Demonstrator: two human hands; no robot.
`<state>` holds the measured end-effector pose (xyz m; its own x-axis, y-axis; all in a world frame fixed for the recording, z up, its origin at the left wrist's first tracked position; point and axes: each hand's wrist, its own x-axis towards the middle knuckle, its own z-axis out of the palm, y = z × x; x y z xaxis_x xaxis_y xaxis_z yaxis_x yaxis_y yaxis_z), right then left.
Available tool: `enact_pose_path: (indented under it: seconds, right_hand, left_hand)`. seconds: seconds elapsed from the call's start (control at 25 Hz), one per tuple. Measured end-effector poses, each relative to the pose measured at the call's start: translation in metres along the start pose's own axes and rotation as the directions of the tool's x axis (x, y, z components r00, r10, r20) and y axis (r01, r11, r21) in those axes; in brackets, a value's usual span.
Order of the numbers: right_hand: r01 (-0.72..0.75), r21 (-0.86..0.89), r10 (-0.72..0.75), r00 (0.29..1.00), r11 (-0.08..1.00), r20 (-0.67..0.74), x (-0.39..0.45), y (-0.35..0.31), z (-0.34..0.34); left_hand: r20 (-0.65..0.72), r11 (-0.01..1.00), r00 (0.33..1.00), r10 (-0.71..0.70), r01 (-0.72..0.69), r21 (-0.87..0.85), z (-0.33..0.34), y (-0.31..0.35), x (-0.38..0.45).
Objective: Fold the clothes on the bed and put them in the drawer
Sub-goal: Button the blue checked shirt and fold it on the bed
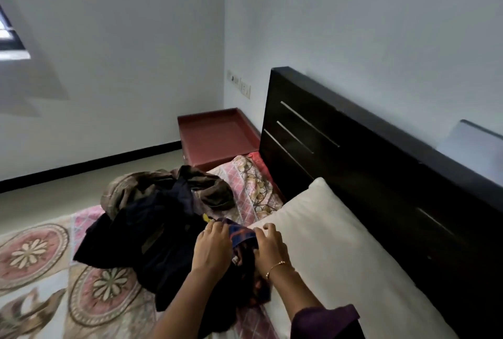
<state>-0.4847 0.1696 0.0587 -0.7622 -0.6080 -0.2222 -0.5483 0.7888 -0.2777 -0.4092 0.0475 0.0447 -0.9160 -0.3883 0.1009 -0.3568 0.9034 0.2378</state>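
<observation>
Folding has barely begun, by the look of it. Clothes (163, 218) lie in a dark, unfolded heap at centre frame on the bed (35, 254), with a brown piece on top toward the back. The left hand (211, 250) and right hand (269, 246), at lower centre, both curl their fingers onto a checked garment (243, 235) at the heap's near edge, beside the pillow (340, 251). The drawer (217, 137) stands open above centre, with nothing visible inside. Every piece seems left to fold and stow.
</observation>
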Motion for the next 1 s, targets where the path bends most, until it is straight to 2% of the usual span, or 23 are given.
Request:
enact_pose_path:
  seconds: [0.16,0.28,0.44,0.56,0.64,0.76,0.88,1.0]
  right_hand:
    - [-0.022,0.048,0.016,0.993,0.999,0.117,0.037,0.034,0.041]
    - [-0.022,0.053,0.015,0.991,0.998,0.135,0.054,0.042,0.056]
    - [-0.159,0.251,0.142,0.986,0.955,0.085,0.063,0.036,0.049]
    - [-0.166,0.429,0.185,0.983,0.888,-0.002,0.053,0.014,0.022]
    - [-0.08,0.54,0.16,0.982,0.838,-0.103,0.041,-0.011,-0.004]
    - [0.094,0.647,0.096,0.963,0.757,-0.253,0.016,-0.046,-0.053]
    - [0.235,0.729,0.043,0.939,0.643,-0.341,-0.03,-0.085,-0.108]
    - [0.311,0.833,0.091,0.916,0.458,-0.392,-0.083,-0.132,-0.165]
  left_hand:
    - [0.212,0.99,0.973,-0.095,0.114,-0.083,0.057,-0.001,0.018]
    - [0.227,0.974,0.959,-0.168,0.197,-0.113,0.076,0.004,0.027]
    - [0.121,0.963,0.955,-0.269,0.265,0.052,0.068,0.016,0.037]
    - [0.084,0.953,0.95,-0.299,0.301,-0.013,0.045,0.026,0.028]
    - [0.012,0.924,0.935,-0.355,0.352,-0.149,0.025,0.031,0.019]
    - [-0.127,0.899,0.914,-0.385,0.34,-0.275,-0.022,0.036,0.008]
    - [-0.264,0.869,0.888,-0.377,0.24,-0.434,-0.087,0.039,-0.014]
    - [-0.395,0.825,0.844,-0.362,0.092,-0.557,-0.168,0.05,-0.042]
